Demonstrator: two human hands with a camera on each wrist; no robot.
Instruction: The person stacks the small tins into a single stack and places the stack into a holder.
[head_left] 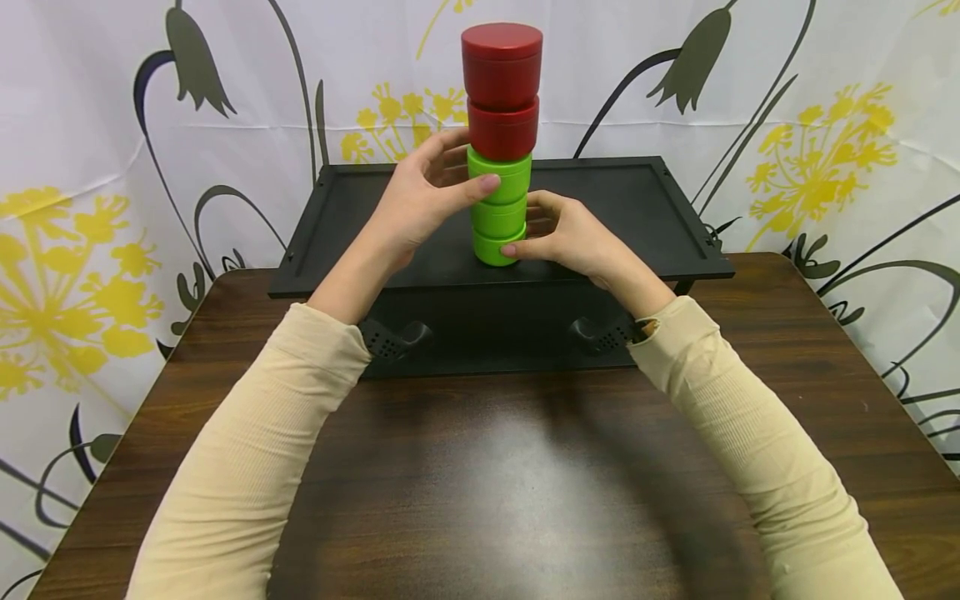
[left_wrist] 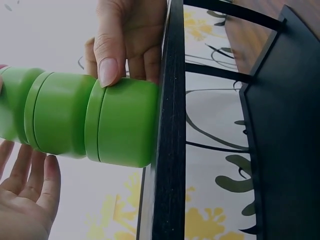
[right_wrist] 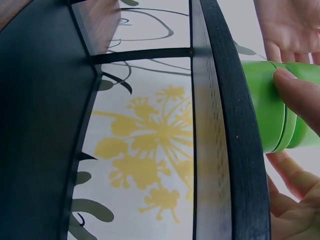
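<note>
A tower of round lidded containers stands upright near the front edge of a black raised stand point(head_left: 352, 225). Two are red, the wide top one point(head_left: 502, 75) and a smaller one point(head_left: 504, 133) below it; three green ones form the base. My left hand point(head_left: 423, 192) holds the upper green container point(head_left: 504, 185), thumb across its front and fingers behind. Lower down, my right hand point(head_left: 573, 237) grips the bottom green container point(head_left: 489, 250) from the right, its thumb on the lid seam in the left wrist view. Between them sits the middle green container point(head_left: 495, 220).
The black stand rests on a dark wooden table point(head_left: 480, 483). Right behind hangs a white cloth point(head_left: 247, 67) with yellow and grey flower prints. Each wrist carries a black device, such as the left wrist mount point(head_left: 390, 337).
</note>
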